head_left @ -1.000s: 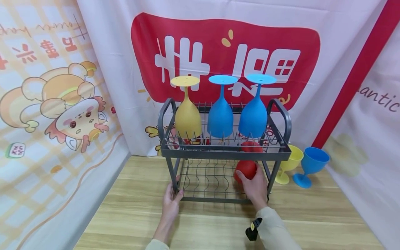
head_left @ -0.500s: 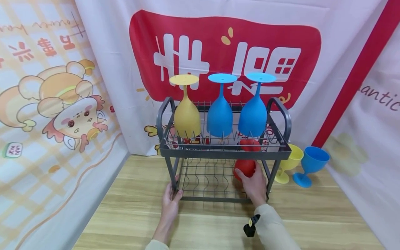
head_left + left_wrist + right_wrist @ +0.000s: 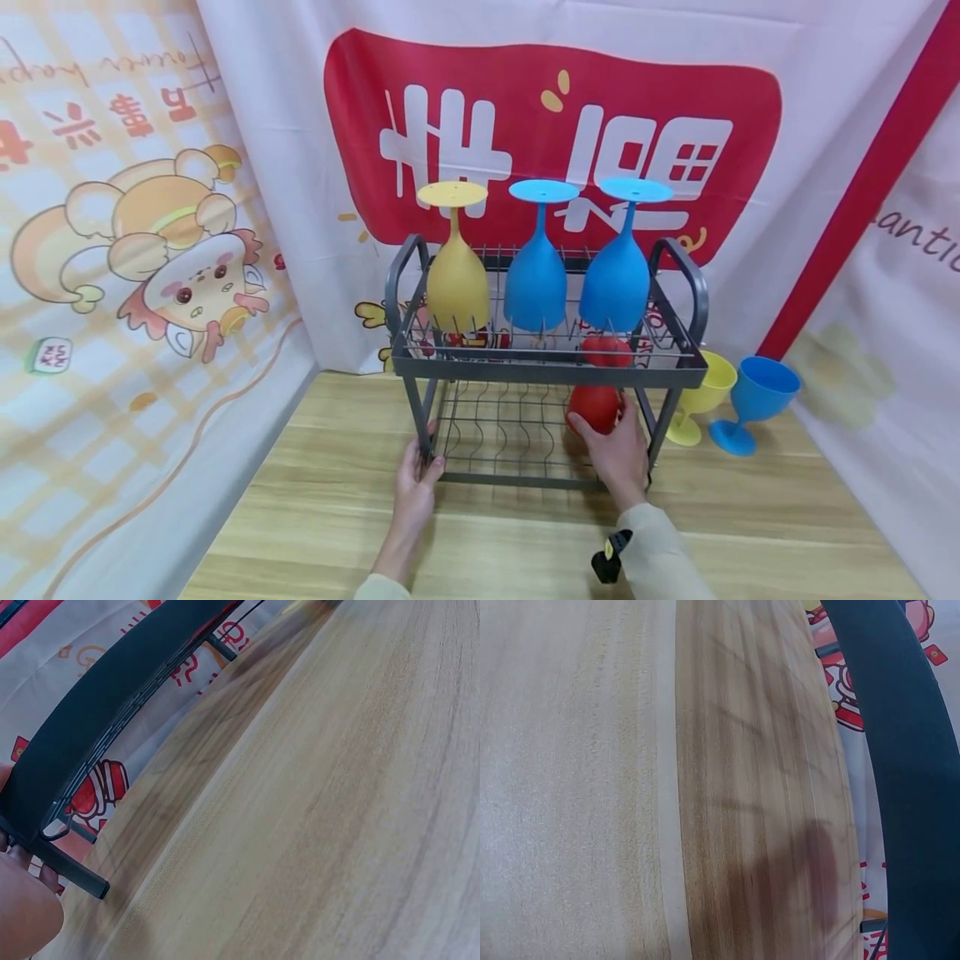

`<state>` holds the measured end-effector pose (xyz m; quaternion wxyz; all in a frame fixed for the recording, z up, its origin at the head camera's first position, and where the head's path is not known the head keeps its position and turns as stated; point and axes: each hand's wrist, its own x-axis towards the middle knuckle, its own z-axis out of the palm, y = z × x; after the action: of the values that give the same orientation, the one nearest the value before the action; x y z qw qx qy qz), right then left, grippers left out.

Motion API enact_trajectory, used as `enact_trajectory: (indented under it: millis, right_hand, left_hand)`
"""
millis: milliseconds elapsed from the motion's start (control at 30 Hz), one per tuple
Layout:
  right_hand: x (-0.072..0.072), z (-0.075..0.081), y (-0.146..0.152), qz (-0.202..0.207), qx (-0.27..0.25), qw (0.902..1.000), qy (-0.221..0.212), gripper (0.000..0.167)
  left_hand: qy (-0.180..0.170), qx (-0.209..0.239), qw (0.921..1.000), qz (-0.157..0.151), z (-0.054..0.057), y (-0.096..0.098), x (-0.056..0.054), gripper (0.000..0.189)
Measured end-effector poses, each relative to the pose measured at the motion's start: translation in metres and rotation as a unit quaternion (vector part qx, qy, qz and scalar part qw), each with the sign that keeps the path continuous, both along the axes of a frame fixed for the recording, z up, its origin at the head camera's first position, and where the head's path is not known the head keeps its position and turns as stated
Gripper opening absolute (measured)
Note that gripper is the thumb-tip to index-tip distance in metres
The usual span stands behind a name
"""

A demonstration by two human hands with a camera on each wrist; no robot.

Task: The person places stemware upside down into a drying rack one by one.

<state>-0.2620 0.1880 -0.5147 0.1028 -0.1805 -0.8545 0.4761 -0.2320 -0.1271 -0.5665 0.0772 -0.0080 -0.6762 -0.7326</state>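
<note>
A dark grey two-tier dish rack stands on the wooden table. At its left front leg, my left hand grips the frame low down, thumb in front. The same hand shows at the left edge of the left wrist view, by the rack's short foot. My right hand reaches into the lower tier and holds a red goblet near the right side, thumb on its left. Part of that goblet shows through the upper tier's wires. The right wrist view shows the rack's lower rail but not the hand.
On the upper tier, a yellow goblet and two blue goblets, one in the middle and one at right, stand upside down. Right of the rack, another yellow goblet and another blue goblet stand upright. Printed cloth hangs behind.
The head view has shifted slightly. Both hands keep their places on the rack and the red goblet, with no clear movement.
</note>
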Motion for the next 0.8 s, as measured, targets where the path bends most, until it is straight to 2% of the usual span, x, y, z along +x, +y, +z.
enact_trajectory:
  millis: [300, 467, 567, 667, 800]
  right_hand:
    - [0.006, -0.001, 0.000, -0.019, -0.003, 0.9998, 0.001, 0.109]
    - [0.014, 0.002, -0.001, -0.026, -0.002, 0.9984, 0.050, 0.104]
    - [0.027, 0.002, 0.001, 0.005, -0.002, 0.9960, 0.089, 0.104]
    - [0.046, -0.001, 0.005, 0.044, 0.002, 0.9915, 0.123, 0.101]
    - [0.077, -0.008, 0.013, 0.054, 0.036, 0.9881, 0.139, 0.086]
  left_hand:
    - [0.012, -0.001, 0.9999, -0.006, -0.002, 0.002, 0.000, 0.062]
    - [0.008, 0.004, 0.9999, -0.009, -0.002, 0.002, 0.000, 0.063]
    - [0.007, 0.007, 0.9999, -0.011, -0.002, 0.003, 0.000, 0.063]
    - [0.011, 0.007, 0.9999, -0.010, -0.002, 0.002, 0.000, 0.063]
    - [0.015, 0.003, 0.9999, -0.004, -0.002, 0.001, 0.000, 0.063]
